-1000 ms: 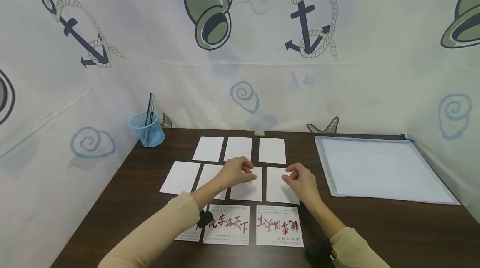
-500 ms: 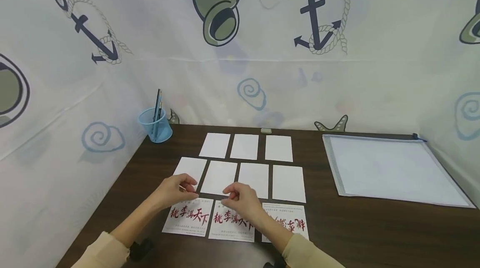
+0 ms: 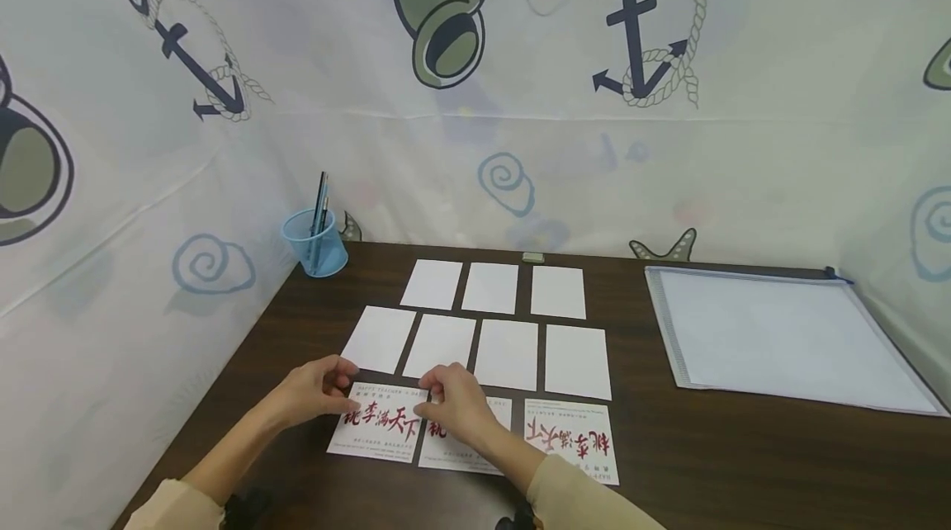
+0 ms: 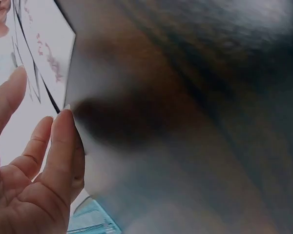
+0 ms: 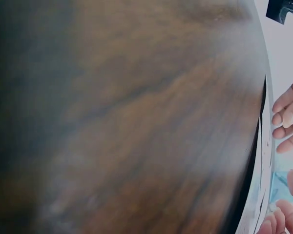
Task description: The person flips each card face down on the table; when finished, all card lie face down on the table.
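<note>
Clock set on the right hand, 12 straight ahead of the person. Nearest: pale left sleeve (image 3: pixel 174 507) between 8 and 9, right sleeve (image 3: pixel 587 499) at 4. Dark wood-grain bench (image 3: pixel 743 464) carries the lot.

Front row, three cards with red script, narrow gaps between. Left printed card (image 3: pixel 382 431) at 8 to 9, flat, between the two hands, script upright to the person. Left hand (image 3: pixel 315 390) at 9, by that card's left edge; fingers loosely bent, gap between thumb and fingertips. Right hand (image 3: pixel 453 402) by its 2 o'clock corner, partly covering the middle printed card (image 3: pixel 449 454); fingers relaxed, thumb and index apart. Firm contact on the right: cannot tell. Right printed card (image 3: pixel 570 435) between 3 and 4, script upside down.

Beyond: four blank cards (image 3: pixel 507 354) in a row, from 10 to past 2. Large white sheet (image 3: pixel 787 340) just short of 3. Farther row of three blank cards (image 3: pixel 490 288), from before 12 to half past 1. Blue cup (image 3: pixel 315 248) between 10 and 11, pens (image 3: pixel 319 204) leaning inside. Small pale block (image 3: pixel 532 257) at the far bench edge, past 12.

Farthest: pale cloth (image 3: pixel 357 43), printed anchors at 11 and 1
</note>
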`<state>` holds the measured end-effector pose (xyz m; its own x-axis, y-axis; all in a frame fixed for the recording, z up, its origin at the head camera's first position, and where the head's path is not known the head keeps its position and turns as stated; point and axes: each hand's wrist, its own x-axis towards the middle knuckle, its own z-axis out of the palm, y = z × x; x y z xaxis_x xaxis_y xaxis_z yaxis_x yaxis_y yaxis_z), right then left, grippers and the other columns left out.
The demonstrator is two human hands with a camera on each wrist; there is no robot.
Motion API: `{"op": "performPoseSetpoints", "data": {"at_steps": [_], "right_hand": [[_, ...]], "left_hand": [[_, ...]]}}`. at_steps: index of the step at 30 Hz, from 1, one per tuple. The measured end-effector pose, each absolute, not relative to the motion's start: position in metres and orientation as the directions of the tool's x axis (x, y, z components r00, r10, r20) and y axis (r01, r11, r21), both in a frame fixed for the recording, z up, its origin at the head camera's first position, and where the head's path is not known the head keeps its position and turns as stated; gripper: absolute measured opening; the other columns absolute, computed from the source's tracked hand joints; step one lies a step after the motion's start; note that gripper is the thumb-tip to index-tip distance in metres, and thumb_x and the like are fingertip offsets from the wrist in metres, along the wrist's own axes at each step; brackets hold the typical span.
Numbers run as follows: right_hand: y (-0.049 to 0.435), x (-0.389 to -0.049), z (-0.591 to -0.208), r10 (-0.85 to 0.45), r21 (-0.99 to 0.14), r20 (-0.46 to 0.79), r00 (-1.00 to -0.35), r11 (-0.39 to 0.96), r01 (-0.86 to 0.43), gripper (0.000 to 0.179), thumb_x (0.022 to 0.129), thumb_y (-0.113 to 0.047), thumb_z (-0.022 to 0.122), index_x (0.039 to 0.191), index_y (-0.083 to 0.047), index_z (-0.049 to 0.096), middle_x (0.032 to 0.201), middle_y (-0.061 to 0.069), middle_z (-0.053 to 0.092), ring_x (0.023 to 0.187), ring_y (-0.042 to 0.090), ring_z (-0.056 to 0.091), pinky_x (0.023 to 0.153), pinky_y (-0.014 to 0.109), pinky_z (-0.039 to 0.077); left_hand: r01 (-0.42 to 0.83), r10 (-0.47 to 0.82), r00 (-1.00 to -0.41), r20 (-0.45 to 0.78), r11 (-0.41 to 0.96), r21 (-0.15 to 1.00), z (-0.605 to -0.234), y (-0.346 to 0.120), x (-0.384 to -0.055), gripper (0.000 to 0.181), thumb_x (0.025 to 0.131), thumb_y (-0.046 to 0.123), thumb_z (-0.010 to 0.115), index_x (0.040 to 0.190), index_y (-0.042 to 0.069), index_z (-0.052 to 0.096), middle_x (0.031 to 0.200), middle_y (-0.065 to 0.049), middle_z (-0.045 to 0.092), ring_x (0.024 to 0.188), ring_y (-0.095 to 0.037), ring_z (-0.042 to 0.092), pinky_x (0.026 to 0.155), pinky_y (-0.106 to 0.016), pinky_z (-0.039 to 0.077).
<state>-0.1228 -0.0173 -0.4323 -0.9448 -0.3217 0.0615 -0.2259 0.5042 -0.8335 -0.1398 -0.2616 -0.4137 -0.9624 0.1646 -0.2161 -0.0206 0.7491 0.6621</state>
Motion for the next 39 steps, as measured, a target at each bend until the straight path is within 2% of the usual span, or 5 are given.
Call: {"op": "performPoseSetpoints", "data": {"at_steps": [9, 17, 27, 32, 39], "right_hand": [[-0.024, -0.124, -0.436, -0.304, -0.741, 0.059, -0.951, 0.625, -0.246, 0.032, 0.072, -0.018, 0.08, 0.1, -0.009, 0.068, 0.083, -0.002, 0.054, 0.072, 0.006, 0.045, 0.06, 0.019, 0.037], [-0.028, -0.123, -0.44, -0.277, -0.65, 0.098, -0.956, 0.71, -0.272, 0.034, 0.071, -0.019, 0.081, 0.1, -0.011, 0.066, 0.087, -0.001, 0.053, 0.077, 0.01, 0.046, 0.061, 0.023, 0.039], [-0.031, -0.121, -0.439, -0.287, -0.621, 0.101, -0.952, 0.73, -0.286, 0.034, 0.072, -0.019, 0.081, 0.099, -0.01, 0.064, 0.095, 0.003, 0.055, 0.083, 0.015, 0.049, 0.066, 0.028, 0.044], [-0.03, -0.121, -0.44, -0.299, -0.622, 0.101, -0.949, 0.725, -0.295, 0.031, 0.072, -0.019, 0.081, 0.096, -0.009, 0.063, 0.093, 0.003, 0.054, 0.081, 0.014, 0.048, 0.064, 0.027, 0.043], [-0.03, -0.12, -0.438, -0.309, -0.624, 0.101, -0.946, 0.721, -0.302, 0.034, 0.073, -0.019, 0.08, 0.098, -0.008, 0.061, 0.093, 0.003, 0.053, 0.082, 0.014, 0.047, 0.067, 0.027, 0.044]], "left_hand": [[-0.013, 0.17, -0.959, -0.227, 0.773, 0.635, -0.42, -0.263, -0.142, 0.054, 0.066, 0.014, 0.085, 0.111, 0.002, 0.058, 0.09, -0.006, 0.053, 0.077, -0.017, 0.051, 0.068, -0.027, 0.047], [0.056, 0.203, -0.963, -0.179, 0.796, 0.602, -0.423, -0.261, -0.144, 0.048, 0.065, 0.012, 0.085, 0.105, 0.003, 0.06, 0.088, -0.006, 0.053, 0.076, -0.017, 0.05, 0.066, -0.028, 0.046], [0.049, 0.198, -0.962, -0.187, 0.8, 0.598, -0.422, -0.261, -0.143, 0.046, 0.064, 0.009, 0.085, 0.101, 0.004, 0.058, 0.088, -0.006, 0.051, 0.076, -0.018, 0.049, 0.067, -0.029, 0.046], [0.045, 0.207, -0.959, -0.195, 0.789, 0.613, -0.421, -0.261, -0.143, 0.047, 0.064, 0.009, 0.085, 0.101, 0.004, 0.056, 0.088, -0.006, 0.051, 0.076, -0.018, 0.049, 0.068, -0.029, 0.047], [0.037, 0.2, -0.959, -0.2, 0.789, 0.613, -0.422, -0.262, -0.142, 0.047, 0.064, 0.009, 0.085, 0.1, 0.006, 0.055, 0.087, -0.006, 0.05, 0.077, -0.019, 0.049, 0.068, -0.029, 0.046]]}}
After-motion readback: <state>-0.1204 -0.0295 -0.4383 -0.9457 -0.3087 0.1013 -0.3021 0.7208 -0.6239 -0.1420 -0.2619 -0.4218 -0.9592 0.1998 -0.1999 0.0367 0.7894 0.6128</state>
